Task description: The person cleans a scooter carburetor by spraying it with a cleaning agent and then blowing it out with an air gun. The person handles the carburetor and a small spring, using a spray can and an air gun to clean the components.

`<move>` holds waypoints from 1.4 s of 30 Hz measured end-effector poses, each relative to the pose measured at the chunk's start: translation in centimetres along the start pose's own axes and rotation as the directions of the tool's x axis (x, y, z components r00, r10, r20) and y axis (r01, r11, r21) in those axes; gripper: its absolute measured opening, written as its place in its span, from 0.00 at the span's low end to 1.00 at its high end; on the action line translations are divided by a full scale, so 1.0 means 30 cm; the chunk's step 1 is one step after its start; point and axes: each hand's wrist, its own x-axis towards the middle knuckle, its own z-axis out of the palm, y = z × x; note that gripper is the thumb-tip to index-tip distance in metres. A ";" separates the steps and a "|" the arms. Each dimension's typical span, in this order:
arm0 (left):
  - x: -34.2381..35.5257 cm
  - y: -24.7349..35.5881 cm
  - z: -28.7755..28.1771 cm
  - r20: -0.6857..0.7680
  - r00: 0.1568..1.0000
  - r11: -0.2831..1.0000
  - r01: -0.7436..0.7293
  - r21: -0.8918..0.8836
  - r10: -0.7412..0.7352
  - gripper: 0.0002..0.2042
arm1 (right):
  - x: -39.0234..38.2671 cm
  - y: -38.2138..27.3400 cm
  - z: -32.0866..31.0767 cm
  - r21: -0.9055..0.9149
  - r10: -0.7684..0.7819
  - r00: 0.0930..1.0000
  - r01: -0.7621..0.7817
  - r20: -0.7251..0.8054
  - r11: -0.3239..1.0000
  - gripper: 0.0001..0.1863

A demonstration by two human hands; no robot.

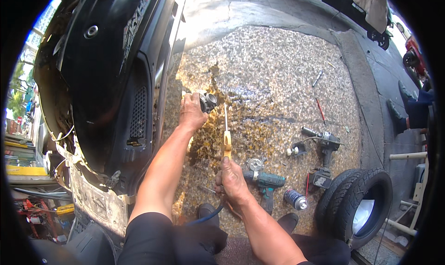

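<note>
Dark sleeve (148,239) nearest, at 7 o'clock from frame centre; bare right forearm (264,232) at 5. Blue hose (204,216), 6 to 7 o'clock, runs up to the right hand (233,184), just off 6, fingers wrapped round a yellow air gun (227,146), thumb on top, long thin nozzle pointing to 12; can't tell if the trigger's pressed. Gun is probably light, stiff; hold by the yellow body, hose may tug. Drill (270,179) and spray can (295,199) lie between 4 and 5. Left hand (192,111), 10 o'clock, closed over the metal part (209,101) at 11, knuckles up, round opening facing right; fingertips underneath hidden. Part looks cast, so likely rigid and dense for its size, maybe slick if oily; best held by the outer housing, clear of the bore, whose inner bits could be delicate. Wet-looking pebbled ground (252,97) beyond, 12 to 1; black car panel (106,56) at 10.
</note>
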 end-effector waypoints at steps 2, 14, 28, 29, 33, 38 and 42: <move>0.092 0.033 -0.046 -0.068 0.997 0.999 -0.027 0.029 0.029 0.34 | 0.046 0.003 0.027 -0.061 -0.047 0.998 0.049 0.036 0.997 0.31; 0.066 -0.043 -0.022 -0.087 0.987 0.989 -0.125 0.078 0.132 0.33 | 0.179 0.036 0.055 -0.042 -0.058 0.998 0.059 0.032 0.997 0.29; 0.120 -0.086 0.055 -0.245 0.967 0.993 -0.093 -0.074 0.073 0.30 | 0.189 0.045 0.052 0.001 0.030 0.993 -0.030 0.114 1.000 0.31; 0.126 -0.085 0.057 -0.240 0.970 0.992 -0.061 -0.108 0.033 0.30 | 0.188 0.053 0.044 0.032 0.046 0.991 -0.050 0.125 0.998 0.32; 0.134 -0.081 0.061 -0.237 0.970 0.967 -0.008 -0.256 -0.055 0.30 | 0.164 0.110 0.000 0.200 0.087 0.994 -0.099 0.070 0.975 0.31; 0.134 -0.071 0.069 -0.225 0.964 0.928 0.051 -0.369 -0.142 0.29 | 0.112 0.168 0.002 0.265 0.050 0.994 -0.075 0.100 0.961 0.30; 0.125 -0.087 0.085 -0.308 0.951 0.952 -0.091 -0.293 -0.004 0.29 | 0.101 0.144 0.029 0.207 -0.022 0.993 -0.003 0.119 0.978 0.31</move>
